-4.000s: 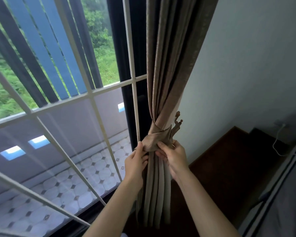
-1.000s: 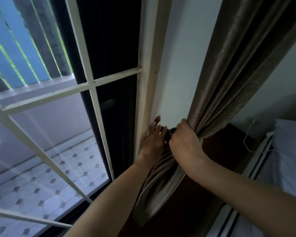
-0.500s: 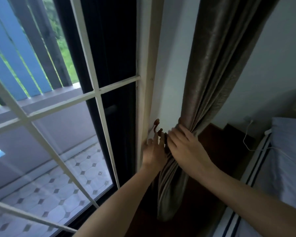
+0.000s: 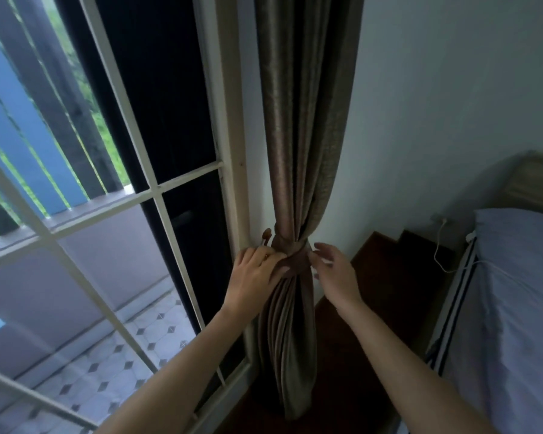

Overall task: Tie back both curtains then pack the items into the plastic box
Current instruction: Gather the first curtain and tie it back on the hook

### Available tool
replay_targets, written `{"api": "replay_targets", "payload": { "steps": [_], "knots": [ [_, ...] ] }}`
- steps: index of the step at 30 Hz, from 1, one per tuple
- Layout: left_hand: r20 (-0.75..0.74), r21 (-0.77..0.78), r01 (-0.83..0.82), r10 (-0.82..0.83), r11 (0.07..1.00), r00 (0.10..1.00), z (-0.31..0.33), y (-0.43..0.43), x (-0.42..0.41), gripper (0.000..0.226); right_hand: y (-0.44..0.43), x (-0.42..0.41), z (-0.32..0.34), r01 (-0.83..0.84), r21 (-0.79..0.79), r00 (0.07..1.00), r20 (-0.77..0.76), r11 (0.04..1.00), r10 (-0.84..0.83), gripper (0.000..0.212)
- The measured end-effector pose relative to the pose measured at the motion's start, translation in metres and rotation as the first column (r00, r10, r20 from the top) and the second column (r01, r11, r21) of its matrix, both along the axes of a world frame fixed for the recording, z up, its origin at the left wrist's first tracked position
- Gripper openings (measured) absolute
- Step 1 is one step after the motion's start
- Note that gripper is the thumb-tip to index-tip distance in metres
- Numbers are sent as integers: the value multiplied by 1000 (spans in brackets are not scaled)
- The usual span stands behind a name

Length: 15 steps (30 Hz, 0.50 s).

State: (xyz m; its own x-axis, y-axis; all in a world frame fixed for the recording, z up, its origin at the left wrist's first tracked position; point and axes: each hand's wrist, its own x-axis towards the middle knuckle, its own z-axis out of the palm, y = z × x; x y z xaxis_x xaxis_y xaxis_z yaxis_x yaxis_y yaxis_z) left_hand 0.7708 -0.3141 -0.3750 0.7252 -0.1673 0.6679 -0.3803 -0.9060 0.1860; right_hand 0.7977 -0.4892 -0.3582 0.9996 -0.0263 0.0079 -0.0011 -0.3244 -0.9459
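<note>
A brown-grey curtain (image 4: 301, 126) hangs gathered beside the white window frame. A matching fabric tie-back (image 4: 295, 256) wraps its waist and runs to a brown wall hook (image 4: 266, 235) on the left. My left hand (image 4: 254, 274) rests on the left end of the tie-back just under the hook, fingers curled on the fabric. My right hand (image 4: 334, 270) hovers at the curtain's right side, fingers spread and holding nothing. The plastic box is not in view.
A barred glass door (image 4: 113, 214) fills the left, with a tiled balcony beyond. On the right stands a bed (image 4: 514, 308) with a pillow and a white charging cable (image 4: 442, 245) from a wall socket. The floor below is dark wood.
The curtain, pulled slantwise a second ago, now hangs straight with the tie-back on the hook. My right hand has let go of the fabric and opened; my left stays by the hook.
</note>
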Motion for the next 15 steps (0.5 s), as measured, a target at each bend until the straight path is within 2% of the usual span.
{"api": "replay_targets", "payload": {
  "steps": [2,5,10,15],
  "knots": [
    [-13,9,-24,24,1000,1000,7,-6,3,28,10,7,-5,122,293,972,-230,948,-54,22],
    [5,8,-69,69,998,998,16,-10,5,18,16,11,-10,218,450,926,-375,866,-38,14],
    [102,190,-87,69,978,992,18,-2,4,7,17,8,-17,242,489,914,-404,838,-28,10],
    [113,210,-61,37,976,993,26,27,2,31,17,-12,-25,100,552,956,-283,828,74,14]
  ]
}}
